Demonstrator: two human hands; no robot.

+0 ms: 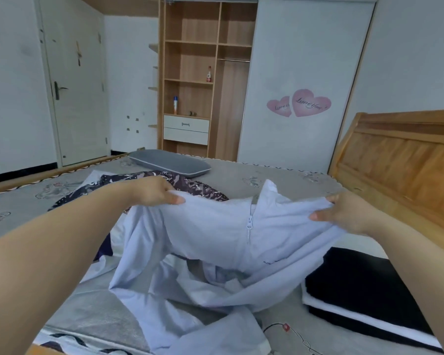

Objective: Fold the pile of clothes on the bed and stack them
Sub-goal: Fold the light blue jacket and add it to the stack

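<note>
Jacket [215, 239] hangs spread between left hand [154, 192] and right hand [344, 213], both pinching its shoulders to straighten it for folding.

Open wooden wardrobe [190, 73] stands centre-back, white door [75, 85] to its left, heart-stickered sliding panel [305, 80] and wooden headboard [400, 160] to its right.

A: Bright or dim?
B: Evenly bright, soft daylight, faint shadows under the pale blue garment [215, 234].
A: Sharp?
B: Slightly soft; the wide lens bends the door [75, 80] and wardrobe [208, 73].
</note>
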